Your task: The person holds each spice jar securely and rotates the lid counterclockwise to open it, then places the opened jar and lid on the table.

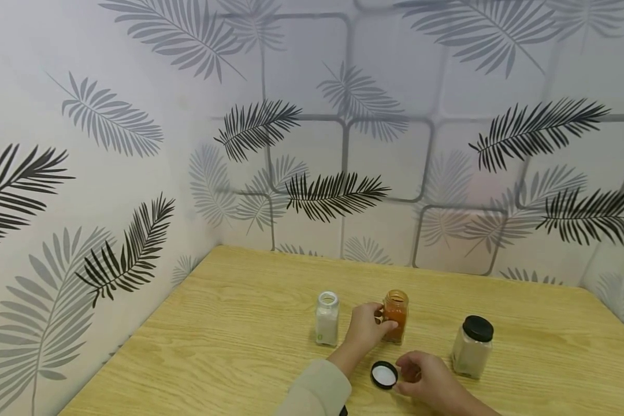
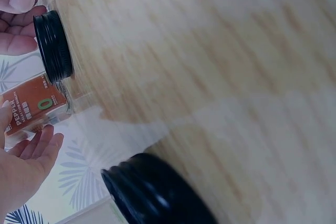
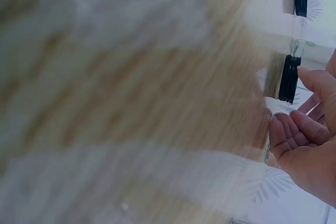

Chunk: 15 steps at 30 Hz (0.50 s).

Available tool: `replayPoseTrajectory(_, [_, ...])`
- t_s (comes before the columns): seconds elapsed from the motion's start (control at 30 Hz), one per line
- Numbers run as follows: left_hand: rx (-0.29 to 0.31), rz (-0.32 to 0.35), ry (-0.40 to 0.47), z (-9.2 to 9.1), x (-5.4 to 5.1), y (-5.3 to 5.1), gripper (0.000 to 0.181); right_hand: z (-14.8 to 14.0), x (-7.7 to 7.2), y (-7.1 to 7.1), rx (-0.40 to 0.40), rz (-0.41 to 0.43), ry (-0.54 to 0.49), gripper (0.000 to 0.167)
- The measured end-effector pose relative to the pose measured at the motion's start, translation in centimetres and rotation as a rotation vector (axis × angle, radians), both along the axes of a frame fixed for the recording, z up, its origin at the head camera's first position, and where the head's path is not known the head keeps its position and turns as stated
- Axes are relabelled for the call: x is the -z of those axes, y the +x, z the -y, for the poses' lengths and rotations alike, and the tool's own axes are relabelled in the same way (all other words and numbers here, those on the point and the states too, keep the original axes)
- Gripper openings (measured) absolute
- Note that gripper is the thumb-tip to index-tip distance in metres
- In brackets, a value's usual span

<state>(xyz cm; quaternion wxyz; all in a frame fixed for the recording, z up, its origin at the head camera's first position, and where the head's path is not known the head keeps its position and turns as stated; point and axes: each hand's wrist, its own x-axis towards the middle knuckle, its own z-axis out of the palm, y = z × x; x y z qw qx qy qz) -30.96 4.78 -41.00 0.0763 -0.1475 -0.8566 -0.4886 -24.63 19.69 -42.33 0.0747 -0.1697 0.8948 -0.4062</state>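
Observation:
My left hand [image 1: 364, 329] holds an open glass jar of orange-red powder [image 1: 394, 316] around its body, thumb at the near side. Its label, partly readable as "PEPPE", faces the left wrist camera. A black lid [image 1: 384, 375] with a white inside lies inner side up on the table, in front of that jar. My right hand [image 1: 429, 378] is at the lid's right edge, fingers loosely bent; whether they touch it is unclear. In the right wrist view a fingertip appears close to the lid [image 3: 290, 80].
Left of my left hand stands an open jar with white contents [image 1: 327, 320]. A jar with a black lid [image 1: 470, 348] stands behind and right of my right hand. Another black lid [image 2: 152, 192] lies nearer on the left. The wooden table [image 1: 229, 323] meets the leaf-patterned wall behind.

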Motion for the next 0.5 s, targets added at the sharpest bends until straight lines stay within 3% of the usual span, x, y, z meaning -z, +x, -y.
replayPoseTrajectory(0.27, [-0.008,0.004,0.001,-0.09,-0.05,-0.01,0.030,0.28,-0.11,-0.08,0.064,0.012,0.026,0.042])
replayPoseTrajectory(0.5, [-0.019,0.003,-0.011,-0.19,-0.03,-0.03,0.032,0.06,-0.19,-0.01,0.039,-0.003,0.026,0.044])
